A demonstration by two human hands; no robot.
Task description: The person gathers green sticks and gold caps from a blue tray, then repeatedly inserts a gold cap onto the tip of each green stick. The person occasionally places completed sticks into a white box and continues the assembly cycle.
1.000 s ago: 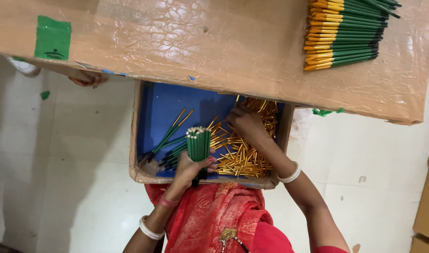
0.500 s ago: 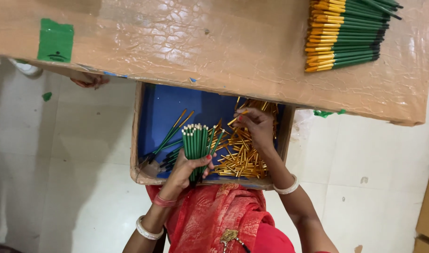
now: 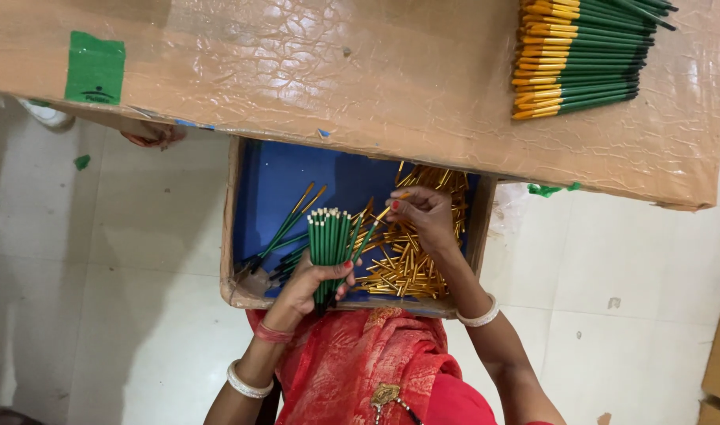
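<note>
Left hand [image 3: 309, 283] grips the green pencil bundle [image 3: 328, 248] upright in the box [image 3: 232, 228]; right hand [image 3: 423, 216] has drawn back from the gold caps [image 3: 407, 264], fingers pinching one pencil [image 3: 376, 223] beside the bundle; another is being added.

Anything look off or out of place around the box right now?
Little. A few green pencils lie loose and askew on the blue box floor, apart from the bundle in the left hand. Green scraps litter the floor.
</note>
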